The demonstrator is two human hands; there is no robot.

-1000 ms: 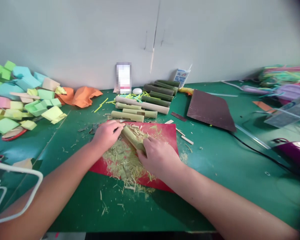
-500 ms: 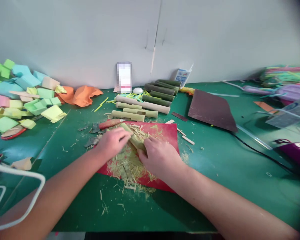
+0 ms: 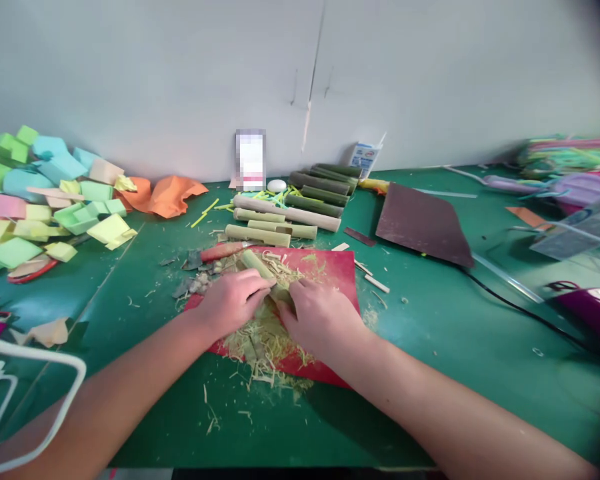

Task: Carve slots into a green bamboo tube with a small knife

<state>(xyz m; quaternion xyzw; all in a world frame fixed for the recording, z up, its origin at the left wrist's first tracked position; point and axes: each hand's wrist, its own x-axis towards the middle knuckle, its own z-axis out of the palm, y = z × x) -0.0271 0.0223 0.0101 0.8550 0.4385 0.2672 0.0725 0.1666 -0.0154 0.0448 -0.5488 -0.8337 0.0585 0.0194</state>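
Note:
A pale green bamboo tube (image 3: 260,265) lies slantwise over a red sheet (image 3: 341,273) heaped with shavings and dust. My right hand (image 3: 323,313) is closed round its near end. Against the tube's side press the pinched fingers of my left hand (image 3: 237,297); whatever they hold, if anything, is hidden. Just beyond, a tool with a reddish wooden handle (image 3: 223,251) rests at the sheet's far edge. Scraps of grey sandpaper (image 3: 183,288) lie left of the sheet.
Behind the sheet lie several peeled bamboo pieces (image 3: 257,235) and dark green ones (image 3: 325,195). A phone (image 3: 251,160) leans on the wall. Brown sandpaper (image 3: 423,223) is at right, folded coloured paper (image 3: 55,193) at left. A white wire frame (image 3: 55,357) stands near my left arm.
My left hand has slid along the bamboo tube towards my right hand, uncovering more of its far end. The right hand keeps its grip.

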